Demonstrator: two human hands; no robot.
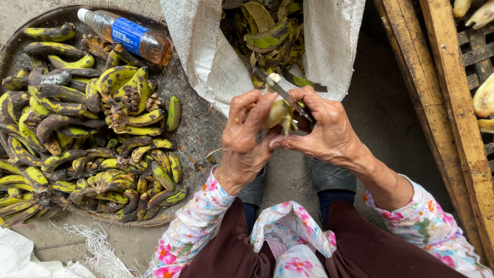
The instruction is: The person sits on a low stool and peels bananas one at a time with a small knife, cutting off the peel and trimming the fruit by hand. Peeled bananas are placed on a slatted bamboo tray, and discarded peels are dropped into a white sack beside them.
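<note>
Between hands (285,128), banana (278,112), knife (280,91)

A small banana (278,112), half peeled and pale yellow, sits upright in the left grip, its cut tip poking above the fingers. A dark-bladed knife (284,92) slants across it, handle buried in the right grip.

Soft even daylight, sharp focus

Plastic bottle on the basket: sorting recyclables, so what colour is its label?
Blue, on the plastic bottle; the head view shows it.
</note>
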